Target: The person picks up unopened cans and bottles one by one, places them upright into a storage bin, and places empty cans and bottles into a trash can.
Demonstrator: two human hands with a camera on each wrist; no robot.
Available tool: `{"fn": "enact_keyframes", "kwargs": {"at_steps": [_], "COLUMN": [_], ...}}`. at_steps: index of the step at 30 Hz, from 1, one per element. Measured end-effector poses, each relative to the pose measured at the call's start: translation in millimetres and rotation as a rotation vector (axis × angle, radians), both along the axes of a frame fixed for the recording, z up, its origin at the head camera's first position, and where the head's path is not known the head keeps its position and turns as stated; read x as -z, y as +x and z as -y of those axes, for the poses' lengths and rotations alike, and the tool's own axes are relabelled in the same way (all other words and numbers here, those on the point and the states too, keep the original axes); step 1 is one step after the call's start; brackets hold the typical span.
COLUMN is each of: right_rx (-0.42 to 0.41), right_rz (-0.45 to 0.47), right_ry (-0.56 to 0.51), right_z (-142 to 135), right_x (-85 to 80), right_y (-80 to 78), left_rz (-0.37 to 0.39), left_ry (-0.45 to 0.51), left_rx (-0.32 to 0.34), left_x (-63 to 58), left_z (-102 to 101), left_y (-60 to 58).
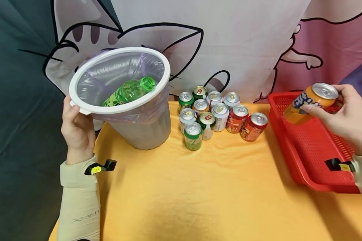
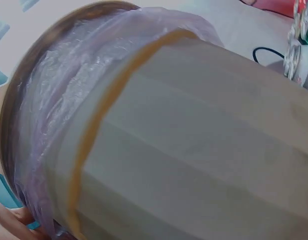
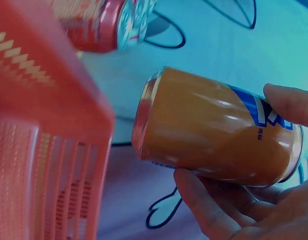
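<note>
My left hand (image 1: 78, 129) grips the white rim of a grey trash can (image 1: 141, 130) at its left side, and the can leans toward me. A thin purple bag (image 2: 69, 90) lines it, and a green plastic bottle (image 1: 132, 90) lies inside with its mouth uncapped. In my right hand (image 1: 351, 115) is an orange soda can (image 3: 208, 130), held between thumb and fingers near its top. That can is tilted above the far end of a red plastic basket (image 1: 313, 154). The bottle's lower end is hidden by the trash can's rim.
Several soda cans (image 1: 220, 115) stand grouped at the back middle of the yellow-covered table (image 1: 199, 194), between trash can and basket. A red can (image 1: 254, 127) stands at the group's right, close to the basket. A printed cloth (image 1: 229, 40) hangs behind.
</note>
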State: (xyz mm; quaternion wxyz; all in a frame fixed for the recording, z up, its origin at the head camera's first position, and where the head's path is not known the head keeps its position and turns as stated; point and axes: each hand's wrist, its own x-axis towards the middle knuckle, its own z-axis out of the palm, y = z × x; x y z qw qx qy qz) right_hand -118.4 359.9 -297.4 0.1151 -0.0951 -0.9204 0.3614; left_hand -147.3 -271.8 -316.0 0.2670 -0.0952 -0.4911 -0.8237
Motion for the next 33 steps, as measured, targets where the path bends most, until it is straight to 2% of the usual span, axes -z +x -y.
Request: {"fn": "enact_keyframes", "kwargs": {"at_steps": [5,11,17,23,28,33], "right_rx": [0.053,0.076,0.08,0.028,-0.019,-0.04], "right_rz": [0.041,0.11,0.215,0.246,0.234,0.272], "right_ry": [0.044,0.143,0.147,0.144,0.168,0.162], "right_z": [-13,-27,-36,-43,-45,-45], "right_x": [4.0,17.3,31.1,45.0,56.5,63.7], "right_y": [-13.7,-31.1,-51.1,-67.6,-75.2,-79.8], "left_rz": [0.006,0.013,0.025,0.027,0.023,0.015], "left_ry": [0.034,0.032,0.052,0.041,0.039,0.055], "left_rx": [0.037,0.045,0.055,0.044,0.04,0.035], "left_x": [-0.6,0.4,-2.5,-3.0,-2.1,-1.0], "left_z": [3,4,3,3,3,2], "left_y": [-1.5,-2.1,-0.3,0.0,-0.4,-1.8]}}
